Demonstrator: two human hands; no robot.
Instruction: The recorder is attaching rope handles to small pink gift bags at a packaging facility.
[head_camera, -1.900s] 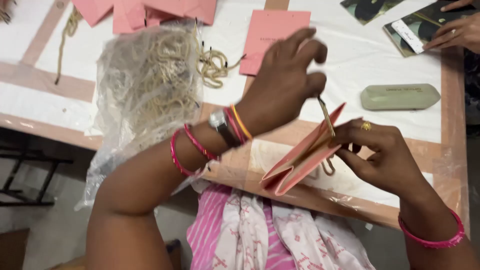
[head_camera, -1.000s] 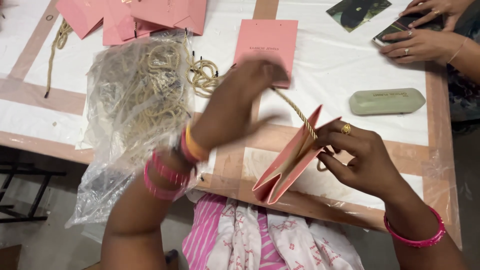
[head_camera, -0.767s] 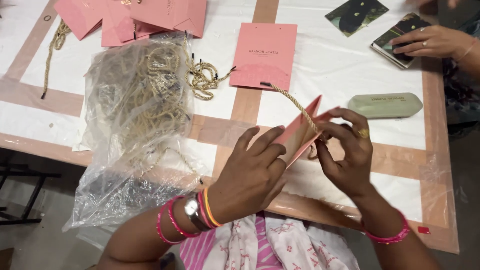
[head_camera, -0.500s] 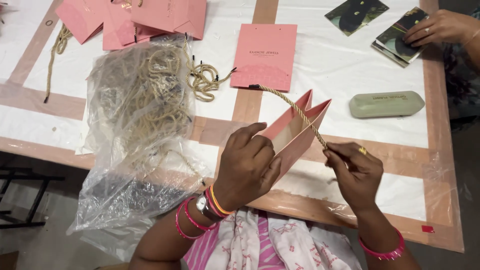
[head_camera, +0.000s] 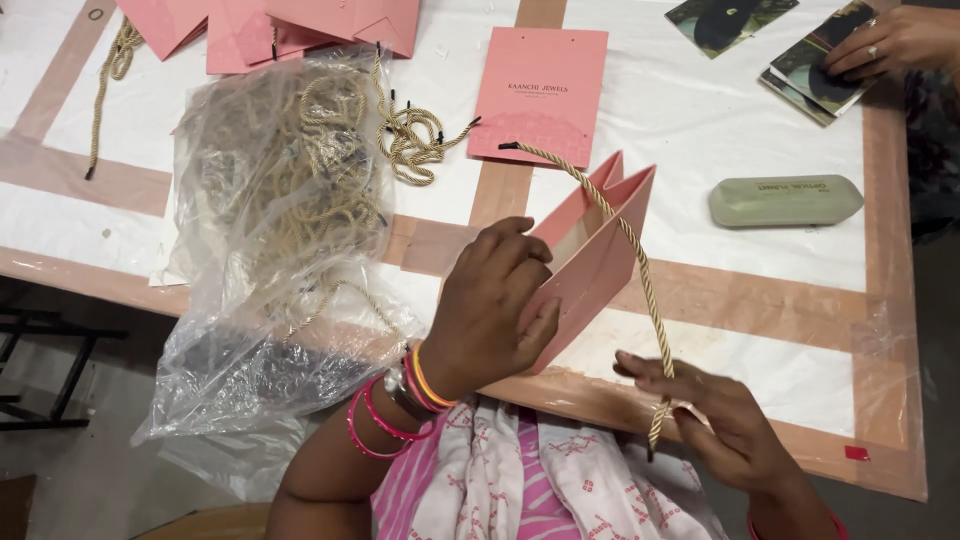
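My left hand (head_camera: 492, 305) grips a small pink paper bag (head_camera: 598, 255), held tilted above the table's near edge with its mouth pointing away from me. A gold twisted cord (head_camera: 628, 240) runs from beyond the bag's top across its side. My right hand (head_camera: 715, 420) pinches the cord's lower end, just right of and below the bag.
A clear plastic bag full of gold cords (head_camera: 275, 220) lies to the left. Flat pink bags (head_camera: 540, 95) and loose cords (head_camera: 410, 135) lie farther back. A green oblong case (head_camera: 785, 200) sits at right. Another person's hand (head_camera: 895, 40) rests on dark cards at far right.
My left hand came down from above the bag and took hold of its side. My right hand slid down along the cord, drawing it out toward me.
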